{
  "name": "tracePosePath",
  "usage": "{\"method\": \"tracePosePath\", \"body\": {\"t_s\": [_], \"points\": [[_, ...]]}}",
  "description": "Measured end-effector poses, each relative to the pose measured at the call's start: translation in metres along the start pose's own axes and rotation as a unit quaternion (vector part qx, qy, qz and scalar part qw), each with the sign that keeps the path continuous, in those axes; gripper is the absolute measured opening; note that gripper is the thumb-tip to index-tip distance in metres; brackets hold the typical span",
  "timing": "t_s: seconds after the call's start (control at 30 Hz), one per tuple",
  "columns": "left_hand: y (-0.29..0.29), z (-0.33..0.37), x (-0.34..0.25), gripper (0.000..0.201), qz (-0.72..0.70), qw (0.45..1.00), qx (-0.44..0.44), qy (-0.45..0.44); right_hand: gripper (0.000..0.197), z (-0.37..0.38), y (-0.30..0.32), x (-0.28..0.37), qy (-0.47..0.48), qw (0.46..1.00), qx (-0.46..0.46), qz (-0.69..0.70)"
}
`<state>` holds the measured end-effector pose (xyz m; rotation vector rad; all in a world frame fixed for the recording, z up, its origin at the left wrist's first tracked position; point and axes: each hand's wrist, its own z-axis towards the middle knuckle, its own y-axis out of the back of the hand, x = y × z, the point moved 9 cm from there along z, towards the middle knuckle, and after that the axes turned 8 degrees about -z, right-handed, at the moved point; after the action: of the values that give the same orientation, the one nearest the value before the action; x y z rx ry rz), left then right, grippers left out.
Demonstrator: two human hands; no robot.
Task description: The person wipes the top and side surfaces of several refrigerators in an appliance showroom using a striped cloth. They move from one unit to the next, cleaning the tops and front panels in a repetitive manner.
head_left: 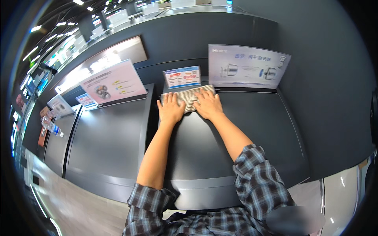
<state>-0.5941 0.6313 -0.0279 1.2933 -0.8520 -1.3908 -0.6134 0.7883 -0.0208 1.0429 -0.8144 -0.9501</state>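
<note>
A brown-and-white striped cloth [189, 98] lies bunched at the back of a dark grey appliance top [201, 149]. My left hand [171, 110] presses flat on its left part, fingers stretched forward and thumb out to the side. On the cloth's right part rests my right hand [210, 105], palm down with the fingers spread. Both forearms reach forward over the dark surface. Right behind the cloth stands a small price card [182, 78] in a clear holder, close to my fingertips. What lies beneath the cloth and palms is hidden.
A wide display board [250, 69] stands behind the right side of the top. Leftward, past a narrow gap, is another dark appliance [108, 137] with a pinkish board [115, 83]. A plastic bottle [52, 126] lies farther left. A dark wall [334, 98] borders the right.
</note>
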Motion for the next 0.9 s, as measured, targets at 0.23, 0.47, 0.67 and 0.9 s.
{"method": "tracePosePath", "body": {"t_s": [0.23,0.47,0.67,0.9], "points": [[-0.001,0.006,0.000,0.068,0.006,1.000,-0.010,-0.007,0.052,0.003,-0.001,-0.002,-0.005,1.000,-0.021,0.005],[0.004,0.006,-0.001,0.066,-0.005,0.999,-0.029,-0.019,0.043,-0.001,0.009,-0.001,0.002,0.995,-0.095,0.036],[0.020,-0.011,-0.015,0.044,-0.019,0.992,-0.125,-0.028,0.046,-0.007,0.011,-0.008,-0.038,0.994,-0.103,-0.012],[0.009,-0.018,-0.024,0.053,-0.098,0.986,-0.131,-0.045,0.055,-0.016,0.006,-0.030,-0.088,0.993,-0.075,-0.011]]}}
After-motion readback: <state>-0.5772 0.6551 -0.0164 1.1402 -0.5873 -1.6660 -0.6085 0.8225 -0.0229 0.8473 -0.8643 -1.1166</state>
